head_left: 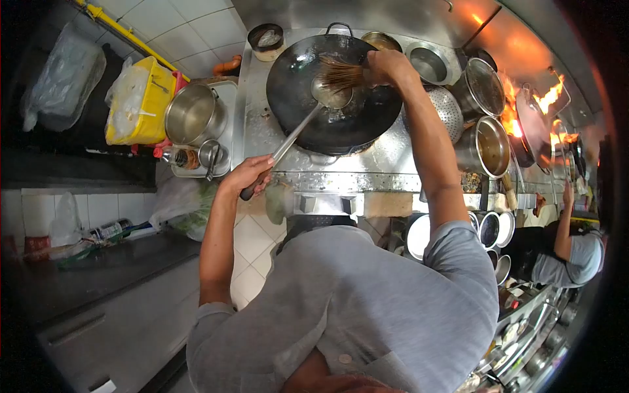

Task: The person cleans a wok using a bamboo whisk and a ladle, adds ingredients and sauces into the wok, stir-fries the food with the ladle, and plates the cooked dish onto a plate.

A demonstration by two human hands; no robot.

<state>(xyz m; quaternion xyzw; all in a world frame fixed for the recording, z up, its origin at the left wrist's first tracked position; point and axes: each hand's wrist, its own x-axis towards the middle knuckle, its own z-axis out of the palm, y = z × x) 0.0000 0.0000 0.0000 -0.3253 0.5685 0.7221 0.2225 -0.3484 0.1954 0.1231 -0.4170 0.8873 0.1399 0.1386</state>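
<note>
A large black wok point(298, 121) sits on the steel stove top in front of me. My left hand point(249, 175) is closed around the dark grip of a long-handled ladle point(301, 128), whose bowl is over the inside of the wok. My right hand point(385, 67) grips a bamboo wok brush point(339, 74). Its bristles point left and overlap the rim of the ladle's bowl. Whether they press on the metal I cannot tell. The wok's inner surface looks wet and shiny.
Steel pots point(483, 145) and a perforated strainer point(444, 112) crowd the wok's right side. Farther right, flames point(552, 97) rise around a co-worker's wok point(532, 124). At left stand a steel pot point(191, 116) on a tray and a yellow bin point(139, 101).
</note>
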